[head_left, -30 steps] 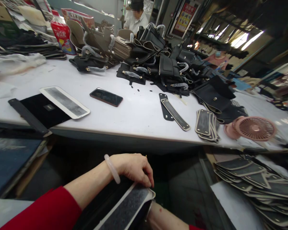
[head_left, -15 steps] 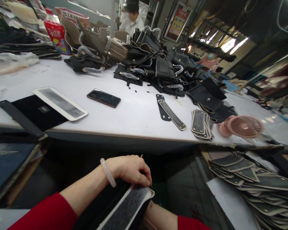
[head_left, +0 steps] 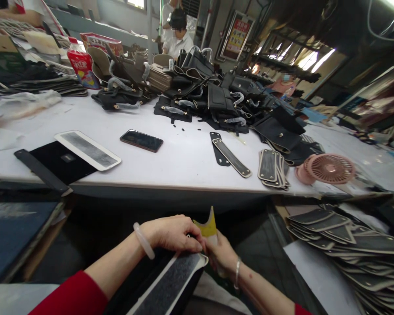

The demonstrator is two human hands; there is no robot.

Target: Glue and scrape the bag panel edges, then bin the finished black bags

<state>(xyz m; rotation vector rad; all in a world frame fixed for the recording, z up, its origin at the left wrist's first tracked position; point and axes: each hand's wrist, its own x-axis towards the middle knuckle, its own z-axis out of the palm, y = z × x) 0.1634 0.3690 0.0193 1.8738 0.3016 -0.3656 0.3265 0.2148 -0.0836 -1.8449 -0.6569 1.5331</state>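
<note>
My left hand [head_left: 172,234], with a pale bangle at the wrist, has its fingers closed on the top edge of a black bag piece. Along that piece runs a dark panel [head_left: 167,282] with a white border, tilted on my lap. Close beside its fingertips, my right hand [head_left: 222,256] grips a yellow strip [head_left: 209,225] with a curved, pointed end; its exact kind is unclear. The right fingers are partly hidden behind the strip and the left hand.
Across the white table [head_left: 170,170] lie a phone [head_left: 141,140], a black piece with a white-edged panel [head_left: 92,151], trimmed straps [head_left: 233,158] and a pink fan [head_left: 328,169]. Black handbags [head_left: 219,98] are heaped behind. Stacked panels [head_left: 364,249] sit at right. People work farther back.
My right hand has risen from behind the bag piece into view, bringing up the yellow strip. My left hand stays on the piece's edge. The view has shifted slightly.
</note>
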